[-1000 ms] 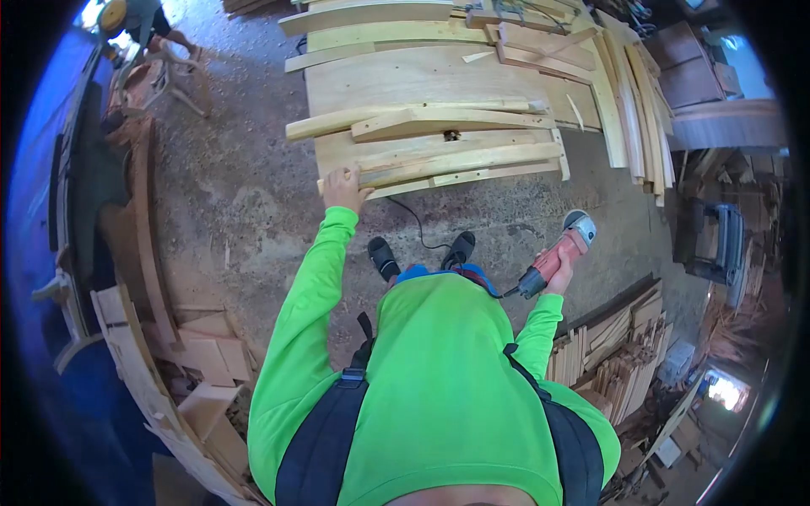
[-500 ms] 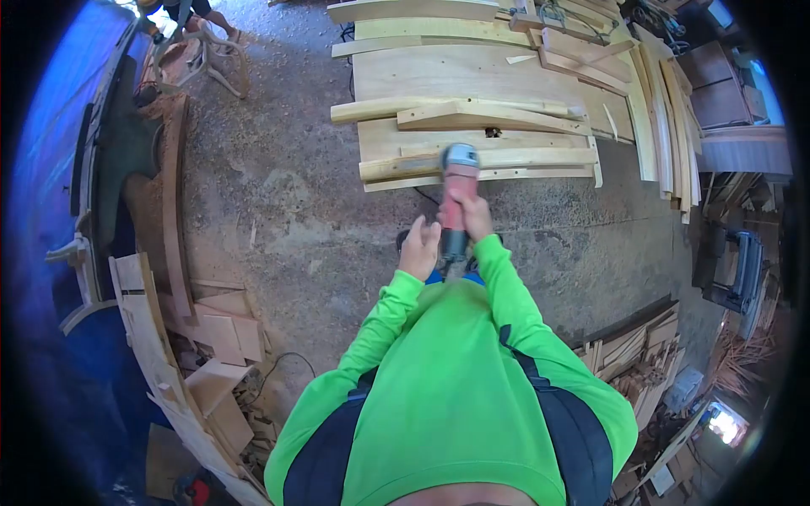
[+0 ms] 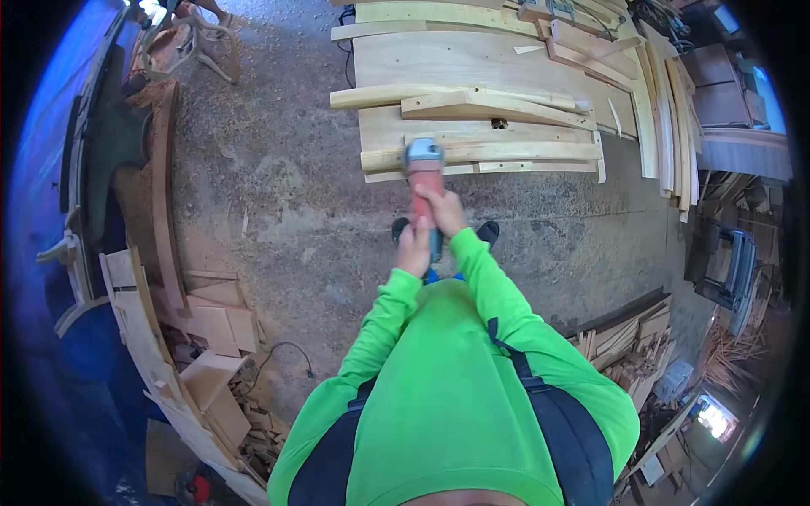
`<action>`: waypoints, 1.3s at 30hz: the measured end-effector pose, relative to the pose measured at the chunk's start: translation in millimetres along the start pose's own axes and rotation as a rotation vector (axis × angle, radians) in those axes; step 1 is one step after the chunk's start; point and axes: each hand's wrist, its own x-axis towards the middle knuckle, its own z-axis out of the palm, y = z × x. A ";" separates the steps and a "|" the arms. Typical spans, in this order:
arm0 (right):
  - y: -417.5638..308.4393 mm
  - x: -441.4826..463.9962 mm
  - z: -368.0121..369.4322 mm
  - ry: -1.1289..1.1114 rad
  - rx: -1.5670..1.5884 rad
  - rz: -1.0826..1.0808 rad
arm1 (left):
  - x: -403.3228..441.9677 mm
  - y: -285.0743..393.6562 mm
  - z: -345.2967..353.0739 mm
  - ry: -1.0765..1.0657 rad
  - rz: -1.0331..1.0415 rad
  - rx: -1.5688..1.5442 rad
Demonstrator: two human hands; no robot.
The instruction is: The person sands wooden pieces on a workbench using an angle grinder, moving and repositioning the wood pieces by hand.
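A red angle grinder [image 3: 427, 180] with a silver head points away from me, its dark rear end toward my body. My right hand [image 3: 444, 210] is closed around the grinder's body from the right side. Behind it, my left hand [image 3: 413, 246] grips the rear part from the left. The grinder's head overlaps the near wooden rail [image 3: 515, 153] in view; I cannot tell whether it touches the wood. The disc on its underside is hidden.
Several long boards lie across a wide wooden panel [image 3: 456, 61] ahead. Upright boards [image 3: 145, 337] and a cable [image 3: 287, 344] are on the left. Wood offcuts [image 3: 629, 337] are piled at right. Beyond a white plastic chair [image 3: 202, 51], part of another person shows at top left.
The grinder has moved left in view along the near rail. My left hand, earlier loosely open beside the tool, has closed on its rear part.
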 end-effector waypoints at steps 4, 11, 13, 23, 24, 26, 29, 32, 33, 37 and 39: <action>-20.3 -6.5 -32.7 0.051 0.333 0.096 | -1.4 50.3 27.7 -0.118 -0.093 0.050; 0.4 7.6 33.8 -0.088 -0.009 -0.002 | -6.0 9.8 -23.5 0.090 -0.019 -0.047; -5.6 0.6 56.2 -0.177 -0.028 0.008 | -18.1 18.1 -42.9 0.162 -0.029 -0.098; 0.2 -1.0 23.4 0.001 0.184 0.050 | -1.1 21.0 -24.3 -0.050 -0.092 -0.026; 5.8 1.6 26.1 0.001 0.163 0.024 | -2.7 21.6 -27.5 -0.041 -0.056 -0.023; 19.2 5.1 36.5 -0.079 -0.019 0.028 | -19.9 20.5 -38.3 0.020 -0.039 -0.103; 14.9 -8.4 71.1 -0.178 -0.157 -0.042 | -37.9 13.7 -51.5 0.135 -0.035 -0.325; 7.5 -14.7 79.9 -0.264 -0.081 0.002 | -43.0 22.9 -59.9 0.164 -0.071 -0.288; 12.4 -11.8 74.9 -0.272 -0.035 0.034 | -42.8 26.8 -59.5 0.137 -0.069 -0.236; 29.9 -0.8 34.9 -0.082 0.058 -0.011 | -15.7 -12.2 -33.6 0.063 -0.001 -0.095; 24.4 -5.8 23.2 -0.033 0.128 0.014 | -6.7 -18.0 -21.9 0.015 -0.017 -0.054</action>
